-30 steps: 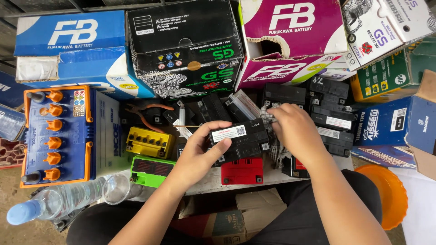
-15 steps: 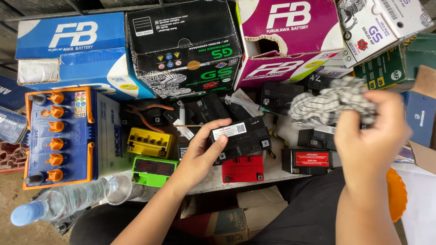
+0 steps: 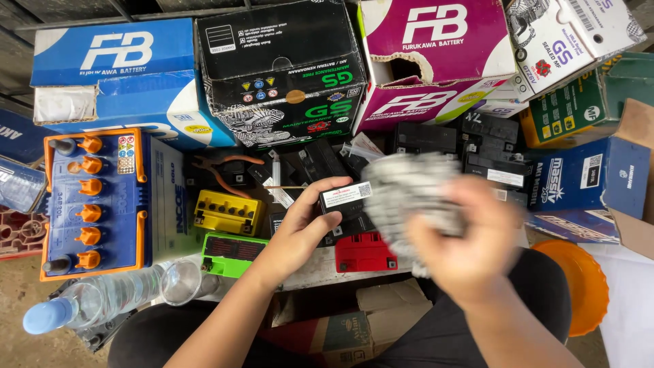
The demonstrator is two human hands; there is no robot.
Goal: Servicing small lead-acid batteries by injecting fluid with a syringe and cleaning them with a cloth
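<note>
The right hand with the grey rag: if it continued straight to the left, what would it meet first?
Probably the small black battery that the left hand holds; the right hand and its grey rag are blurred, so depth is uncertain.

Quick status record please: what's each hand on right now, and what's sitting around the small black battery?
left hand: grips a small black battery with a white label on top
right hand: motion-blurred, holds a grey cloth beside the battery
below battery: red-topped battery
left of it: yellow-topped battery, green-topped battery
far left: blue battery with orange caps
behind: cardboard boxes
near edge: plastic bottle
</note>
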